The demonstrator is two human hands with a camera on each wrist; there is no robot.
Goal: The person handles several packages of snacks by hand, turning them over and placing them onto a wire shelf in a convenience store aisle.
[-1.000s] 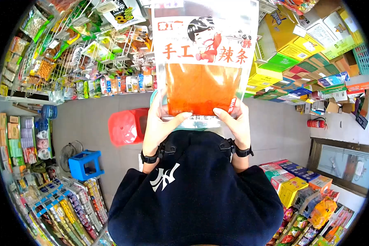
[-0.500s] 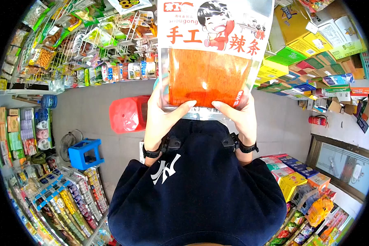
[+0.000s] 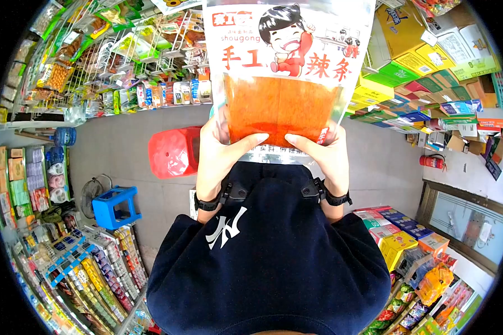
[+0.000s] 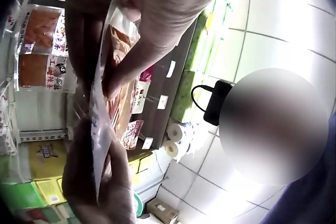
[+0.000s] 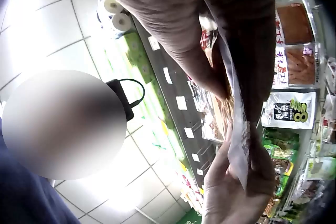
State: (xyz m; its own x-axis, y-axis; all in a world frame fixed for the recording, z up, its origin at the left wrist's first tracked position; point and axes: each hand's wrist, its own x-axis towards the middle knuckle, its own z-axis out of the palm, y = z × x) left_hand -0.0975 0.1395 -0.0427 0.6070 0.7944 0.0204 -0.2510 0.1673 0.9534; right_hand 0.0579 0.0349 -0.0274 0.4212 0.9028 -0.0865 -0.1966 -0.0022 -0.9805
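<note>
Both hands hold a clear-windowed bag of spicy strips [image 3: 282, 109], with reddish-orange strips below a white printed panel showing a cartoon child. The left hand [image 3: 223, 151] grips its lower left side and the right hand [image 3: 330, 156] its lower right. Both thumbs lie on the front, their tips nearly meeting near the bottom; the fingers are hidden behind the bag in the head view. Seen edge-on in the left wrist view, the bag [image 4: 100, 113] is pinched between thumb and fingers. The right wrist view shows the same pinch on the bag [image 5: 239, 103].
Racks of bagged snacks [image 3: 134, 61] stand ahead on the left, stacked cartons [image 3: 408, 61] on the right. A red stool [image 3: 173, 153] and a blue stool [image 3: 117, 206] stand on the grey floor. More boxes [image 3: 399, 251] are at the lower right. Similar bags [image 5: 296, 22] hang on the rack.
The bag and both hands sit slightly higher in the head view than a second ago, and the bag's tilt has shifted, with less glare on its window. Both hands have kept their grip.
</note>
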